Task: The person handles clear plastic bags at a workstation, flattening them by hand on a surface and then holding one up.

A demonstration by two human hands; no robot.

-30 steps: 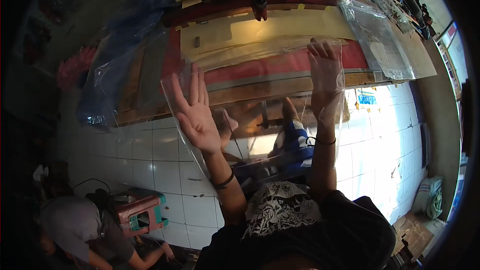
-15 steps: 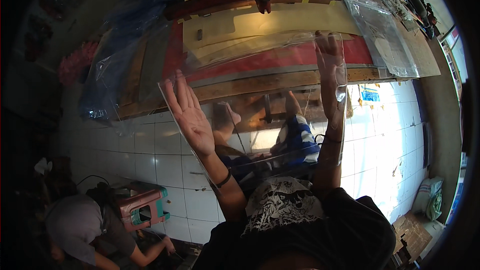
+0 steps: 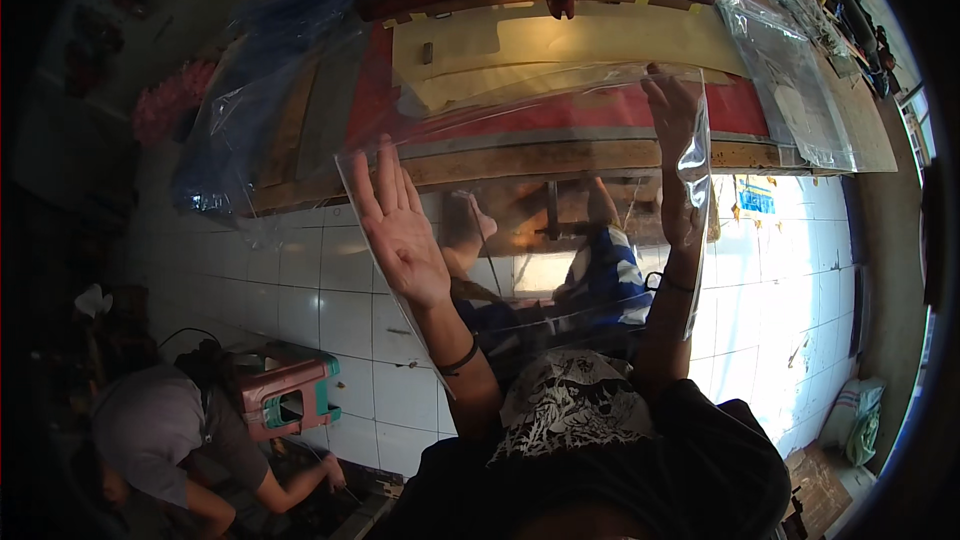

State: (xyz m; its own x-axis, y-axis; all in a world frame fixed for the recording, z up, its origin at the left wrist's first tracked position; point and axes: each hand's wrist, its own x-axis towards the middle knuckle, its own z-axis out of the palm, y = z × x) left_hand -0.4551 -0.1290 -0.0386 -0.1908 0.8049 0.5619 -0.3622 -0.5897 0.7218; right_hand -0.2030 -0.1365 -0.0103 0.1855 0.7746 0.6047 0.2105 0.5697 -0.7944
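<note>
Hands come first: the left hand (image 3: 405, 240) is flat and wide, palm up, fingers slightly parted, while the right hand (image 3: 682, 150) is stretched out and seen more edge-on through glossy plastic. Neither is closed on anything. A clear plastic sheet (image 3: 530, 210) spans between them, one side along each forearm; whether the hands are inside a sleeve or just beneath a single layer, I cannot tell. It is up in front of the chest, overlapping the front of the bench (image 3: 300, 195) from this view.

The step in hand looks like holding the sheet spread, its sides kept apart. The next move, I judge, calls for both arms to travel together, so that the film stays flat and neither side slips or folds.

Farther out, the bench carries a yellow sheet (image 3: 560, 35) on a red layer (image 3: 735, 105), with a dark metal clamp-like fixture (image 3: 563, 0) above. Clear plastic (image 3: 800, 90) lies at the right. On the tiled floor (image 3: 345, 310), a pink-and-green stool (image 3: 290, 405) stands near a bent-over co-worker (image 3: 160, 430).
</note>
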